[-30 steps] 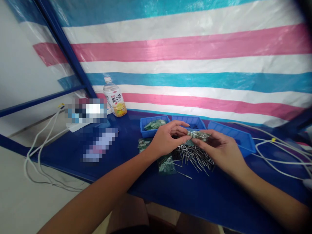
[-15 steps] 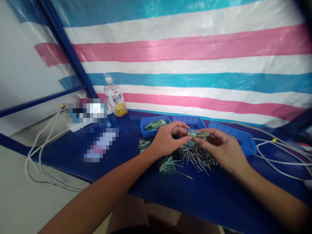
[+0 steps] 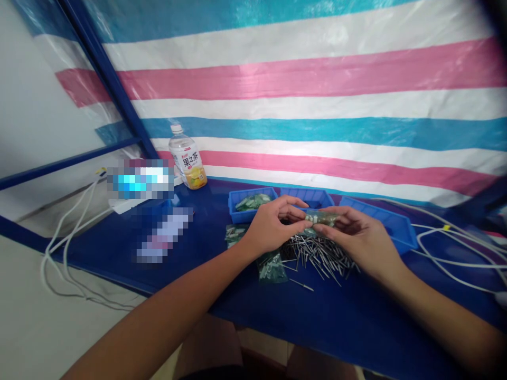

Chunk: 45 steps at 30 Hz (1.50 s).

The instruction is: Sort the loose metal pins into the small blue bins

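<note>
Left hand and right hand nearly meet, fingertips pinching opposite ends of a clear packet above loose metal rods on the bench. Step seems two-handed packet handling; next move likely calls for light, even finger pressure.

The packet is thin, shiny clear plastic; the pins look like smooth metal. The bins look plastic, the surface smooth and glossy, the backdrop creased, shiny plastic.
</note>
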Tool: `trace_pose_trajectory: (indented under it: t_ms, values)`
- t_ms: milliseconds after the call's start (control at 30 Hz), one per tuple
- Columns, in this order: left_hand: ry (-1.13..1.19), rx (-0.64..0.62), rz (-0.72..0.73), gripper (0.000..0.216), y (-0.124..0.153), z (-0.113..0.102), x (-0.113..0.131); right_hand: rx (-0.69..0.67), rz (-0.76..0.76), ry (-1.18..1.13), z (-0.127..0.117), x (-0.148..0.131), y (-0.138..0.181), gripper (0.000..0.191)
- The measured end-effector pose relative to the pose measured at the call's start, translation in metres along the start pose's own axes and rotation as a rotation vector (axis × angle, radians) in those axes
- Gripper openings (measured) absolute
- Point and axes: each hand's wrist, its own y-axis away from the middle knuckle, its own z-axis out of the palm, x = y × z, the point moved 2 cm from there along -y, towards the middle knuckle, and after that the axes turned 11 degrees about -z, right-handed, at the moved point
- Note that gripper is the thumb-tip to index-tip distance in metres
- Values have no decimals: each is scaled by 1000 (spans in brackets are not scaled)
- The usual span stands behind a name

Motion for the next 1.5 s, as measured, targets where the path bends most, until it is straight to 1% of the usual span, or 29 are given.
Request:
trace_pose_trajectory:
  t_ms: [133,300,467,633,800,967,1133,1233,1333,1367,1433,1500]
  values:
    - [-17,15,-25,37,0,-2,0,-8,22,9,-1,3,0,43]
    - [-10,30,-74,33,-1,-2,-2,-19,24,-10,-1,3,0,44]
    - [-23,28,-94,33,0,-3,-1,7,20,-15,-1,4,1,44]
    - [-25,24,-97,38,0,-3,-1,15,26,21,-2,4,1,44]
    - [-10,50,-118,43,0,-4,1,22,70,-10,-1,-1,1,42]
    - [-8,34,-57,41,1,-4,3,28,74,-22,1,-4,2,41]
    - [3,9,-42,45,0,-2,2,28,72,-18,0,-2,2,38]
    - [-24,49,44,43,-1,-2,1,50,66,-9,-2,-1,2,36]
    - [-142,137,159,27,0,-3,1,99,44,11,-4,0,1,34]
    - [-180,139,199,21,0,-2,2,112,34,25,-5,0,1,33]
    - [-219,92,266,17,2,0,2,116,4,79,-6,0,2,33]
    - [-224,47,302,20,3,3,1,91,-35,147,-5,-2,3,34]
